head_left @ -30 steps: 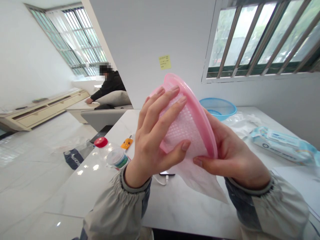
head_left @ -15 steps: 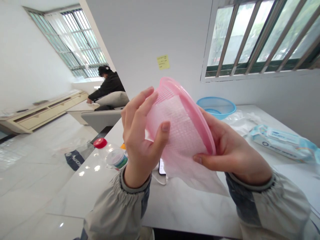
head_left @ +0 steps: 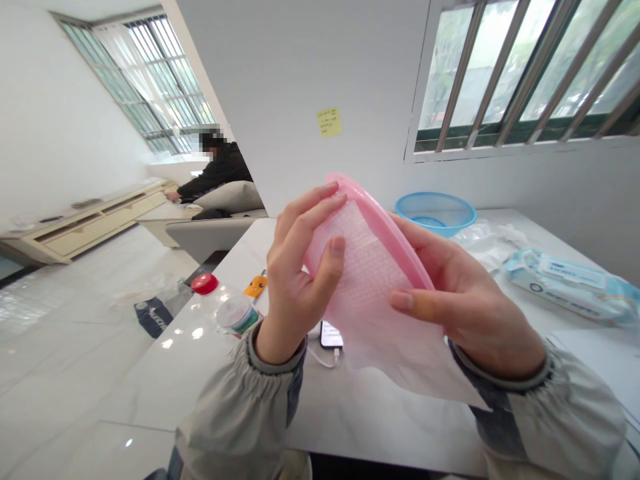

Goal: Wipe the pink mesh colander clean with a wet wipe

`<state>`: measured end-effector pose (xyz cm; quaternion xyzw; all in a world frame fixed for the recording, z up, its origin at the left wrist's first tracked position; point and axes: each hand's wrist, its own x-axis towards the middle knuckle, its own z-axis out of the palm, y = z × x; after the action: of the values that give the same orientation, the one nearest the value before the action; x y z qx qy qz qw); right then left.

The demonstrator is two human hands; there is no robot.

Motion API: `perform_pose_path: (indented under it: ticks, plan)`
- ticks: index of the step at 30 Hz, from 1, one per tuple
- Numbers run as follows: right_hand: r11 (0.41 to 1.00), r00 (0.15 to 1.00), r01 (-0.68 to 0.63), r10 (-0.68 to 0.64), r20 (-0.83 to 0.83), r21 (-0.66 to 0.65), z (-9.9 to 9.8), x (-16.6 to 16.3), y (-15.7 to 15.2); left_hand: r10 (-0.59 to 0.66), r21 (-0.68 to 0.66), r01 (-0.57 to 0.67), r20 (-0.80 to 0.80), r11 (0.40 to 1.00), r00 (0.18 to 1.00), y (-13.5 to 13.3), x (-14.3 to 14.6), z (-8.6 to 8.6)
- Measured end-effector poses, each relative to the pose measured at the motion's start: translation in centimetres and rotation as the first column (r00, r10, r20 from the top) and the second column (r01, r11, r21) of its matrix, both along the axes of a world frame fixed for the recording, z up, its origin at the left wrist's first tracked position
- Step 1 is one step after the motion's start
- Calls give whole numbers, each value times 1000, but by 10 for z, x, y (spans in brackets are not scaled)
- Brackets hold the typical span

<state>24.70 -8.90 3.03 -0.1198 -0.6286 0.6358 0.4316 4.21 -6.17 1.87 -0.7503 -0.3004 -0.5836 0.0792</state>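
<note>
Your right hand (head_left: 465,293) pins the sheet (head_left: 365,267) to the rim of the basket (head_left: 387,233), the surest hold on what should be light, stiffish plastic; your left hand (head_left: 290,280), half-open, apparently touches its side.

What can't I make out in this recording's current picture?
Pink plastic mesh basket, head view: its inside is hidden behind its own side and the thin white sheet.
Right grip, head view: fingertips hidden behind the basket.
Square yellow paper note, head view: writing too small to read.
Black rectangular phone, head view: screen text too small.
</note>
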Motion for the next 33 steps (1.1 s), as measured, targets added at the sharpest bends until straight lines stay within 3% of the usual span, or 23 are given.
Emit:
perform_pose_path:
  ticks: [4, 9, 19, 33]
  plan:
    - [993, 993, 105, -107, -43, -63, 2, -2, -3, 5, 7, -5, -20, 1000, 1000, 1, 2, 0]
    - [982, 985, 171, -170, 16, -80, 4, 2, -3, 9, 51, -10, 9, 999, 1000, -4, 2, 3]
    - [983, 976, 182, -179, 123, -14, 4, 3, -4, 7, -25, -5, 77, 1000, 997, -20, 1, 10]
    - [984, 974, 160, -171, 149, 83, 5, 5, -4, 39, 108, -54, 132, 993, 990, -26, 3, 12]
